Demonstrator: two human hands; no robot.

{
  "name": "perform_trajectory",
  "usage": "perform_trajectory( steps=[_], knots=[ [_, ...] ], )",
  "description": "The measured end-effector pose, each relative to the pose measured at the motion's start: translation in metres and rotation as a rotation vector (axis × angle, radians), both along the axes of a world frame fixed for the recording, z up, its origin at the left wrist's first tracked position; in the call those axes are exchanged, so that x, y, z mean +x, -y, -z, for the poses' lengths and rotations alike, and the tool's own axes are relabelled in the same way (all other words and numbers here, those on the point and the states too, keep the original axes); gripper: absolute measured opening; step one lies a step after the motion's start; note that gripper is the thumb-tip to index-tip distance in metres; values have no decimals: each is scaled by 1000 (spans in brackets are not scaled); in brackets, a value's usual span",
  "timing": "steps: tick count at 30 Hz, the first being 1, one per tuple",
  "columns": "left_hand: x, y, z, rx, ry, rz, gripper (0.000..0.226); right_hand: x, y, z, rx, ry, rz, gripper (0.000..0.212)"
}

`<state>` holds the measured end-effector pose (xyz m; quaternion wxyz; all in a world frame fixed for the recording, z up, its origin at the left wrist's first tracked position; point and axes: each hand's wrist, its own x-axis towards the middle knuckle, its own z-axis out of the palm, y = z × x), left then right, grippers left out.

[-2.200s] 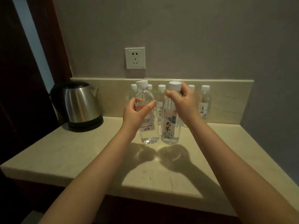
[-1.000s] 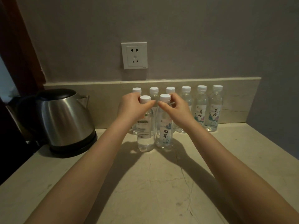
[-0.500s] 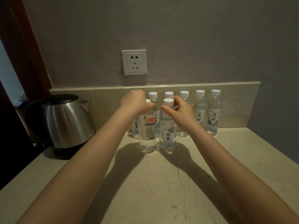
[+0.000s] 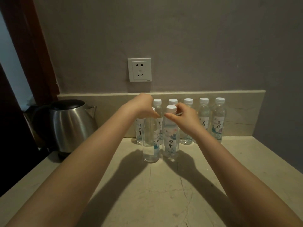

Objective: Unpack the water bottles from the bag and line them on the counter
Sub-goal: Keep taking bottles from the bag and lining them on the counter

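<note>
Counter [image 4: 164, 185] under clear, white-capped, upright water bottles [image 4: 170, 136].

The front half of the pale veined stone counter [image 4: 164, 194] is bare apart from the two forearms crossing it. A row of clear plastic water bottles with white caps [image 4: 204, 118] stands against the low stone backsplash [image 4: 242, 112], closing off the rear centre and right. Two more clear bottles [image 4: 170, 136] stand just in front of that row, touching or nearly so. A brushed steel kettle with a black lid [image 4: 70, 123] blocks the rear left. Open counter lies between kettle and bottles, and right of the row.
</note>
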<state>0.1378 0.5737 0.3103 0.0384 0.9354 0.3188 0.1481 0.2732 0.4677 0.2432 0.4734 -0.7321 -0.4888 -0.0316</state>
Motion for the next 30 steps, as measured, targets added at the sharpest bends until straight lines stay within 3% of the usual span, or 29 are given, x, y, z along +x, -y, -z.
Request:
perform_trajectory(
  steps=[4, 7, 14, 22, 30],
  knots=[
    [-19, -12, -21, 15, -80, -25, 41, -10, -10, -6, 8, 26, -6, 40],
    [-35, -26, -33, 20, -102, -54, 26, -22, -20, -12, -4, 40, -33, 41],
    [-46, -68, -24, 75, -183, -99, 22, -44, -43, -8, -34, 21, -76, 38],
    [-31, -102, -10, 43, -67, -17, 30, -47, -55, -7, -29, 30, -66, 31],
    [-33, -111, 13, 15, 168, 11, 40, -47, -56, -5, -5, -26, -67, 36]
  ],
)
